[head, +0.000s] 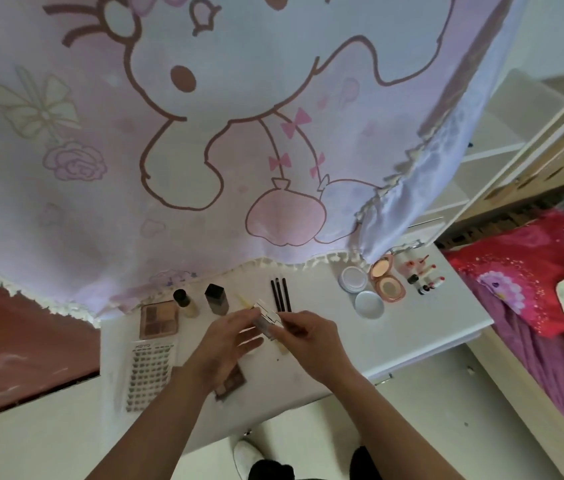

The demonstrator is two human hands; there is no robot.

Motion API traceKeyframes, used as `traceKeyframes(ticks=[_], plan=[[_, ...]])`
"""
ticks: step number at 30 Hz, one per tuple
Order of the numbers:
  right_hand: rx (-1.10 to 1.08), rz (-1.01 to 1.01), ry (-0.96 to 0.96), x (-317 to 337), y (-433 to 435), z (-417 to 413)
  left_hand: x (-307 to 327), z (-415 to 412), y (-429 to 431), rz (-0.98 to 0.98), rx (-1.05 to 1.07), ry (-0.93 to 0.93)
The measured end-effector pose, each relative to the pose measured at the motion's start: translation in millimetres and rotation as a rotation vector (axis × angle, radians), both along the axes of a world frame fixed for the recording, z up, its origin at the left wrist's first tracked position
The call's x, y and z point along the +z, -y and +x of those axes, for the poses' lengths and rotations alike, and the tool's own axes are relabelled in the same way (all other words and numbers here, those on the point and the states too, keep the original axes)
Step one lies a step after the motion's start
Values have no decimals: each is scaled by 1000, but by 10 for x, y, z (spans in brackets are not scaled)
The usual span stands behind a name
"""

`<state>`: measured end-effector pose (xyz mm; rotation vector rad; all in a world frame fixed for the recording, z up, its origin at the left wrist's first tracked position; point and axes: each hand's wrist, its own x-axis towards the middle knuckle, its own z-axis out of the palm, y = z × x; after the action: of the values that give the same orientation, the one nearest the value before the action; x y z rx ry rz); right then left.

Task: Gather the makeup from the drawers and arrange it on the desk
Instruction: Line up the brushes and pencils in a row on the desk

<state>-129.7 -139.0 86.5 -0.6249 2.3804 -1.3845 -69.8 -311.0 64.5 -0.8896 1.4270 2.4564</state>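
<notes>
over the white desk [429, 327], the left hand [228, 337] and right hand [311, 337] pinch a small clear case [266, 318] between them. three black pencils [280, 294] lie just behind it, an eyeshadow palette [159, 318] further left.

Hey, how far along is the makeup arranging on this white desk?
Already laid out on the white desk: a brown eyeshadow palette, two dark-capped bottles, three black pencils, a round white jar, a pink open compact, small red lipsticks. In hand: left hand and right hand hold a small silvery rectangular case above the desk. Left: setting it down; drawers are out of view, so I cannot tell what remains there.
</notes>
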Motion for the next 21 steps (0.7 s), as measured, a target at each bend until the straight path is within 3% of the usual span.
traceKeyframes(ticks=[7, 16, 21], plan=[[-20, -15, 33, -23, -374, -82, 257, -119, -410, -176, 38, -30], [153, 13, 43, 293, -912, -291, 420, -274, -935, -327, -78, -70], [181, 121, -100, 349, -1174, -413, 418, -373, -1219, -371, -132, -85]])
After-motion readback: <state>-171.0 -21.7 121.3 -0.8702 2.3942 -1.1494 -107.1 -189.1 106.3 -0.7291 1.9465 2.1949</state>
